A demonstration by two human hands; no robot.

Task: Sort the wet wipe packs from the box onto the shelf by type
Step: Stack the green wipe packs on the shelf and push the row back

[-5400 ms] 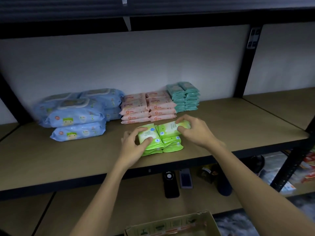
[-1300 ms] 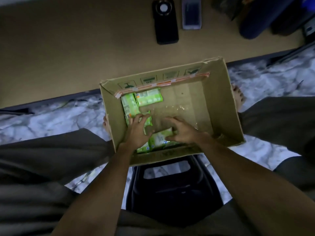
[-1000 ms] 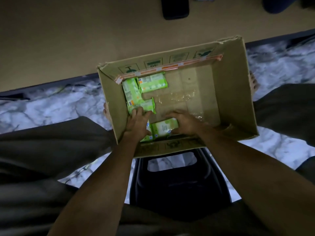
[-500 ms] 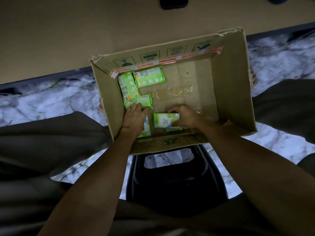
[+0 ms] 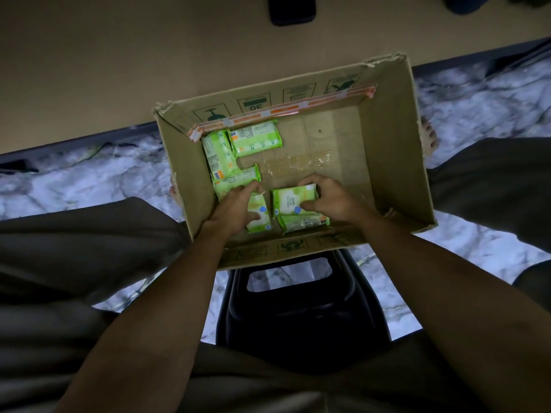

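Observation:
An open cardboard box [image 5: 396, 150] sits on the floor between my knees, with several green wet wipe packs in its left half. My left hand [image 5: 232, 208] grips a green pack [image 5: 260, 217] near the box's front wall. My right hand [image 5: 331, 199] curls round another green pack [image 5: 291, 199], which lies over a further pack [image 5: 301, 223]. Three more green packs [image 5: 256, 141] lie in the far left corner of the box. The upper shelf with the sorted stacks is out of view.
The tan lower shelf board [image 5: 119, 70] runs along the top, with a black device [image 5: 290, 8] on it. A black stool [image 5: 301, 308] stands under me on the white marble floor [image 5: 74, 183]. My dark-trousered legs flank the box.
Since the earliest frame I have turned from the shelf stack down to the box. Over the last second both hands have closed round green packs near the front wall.

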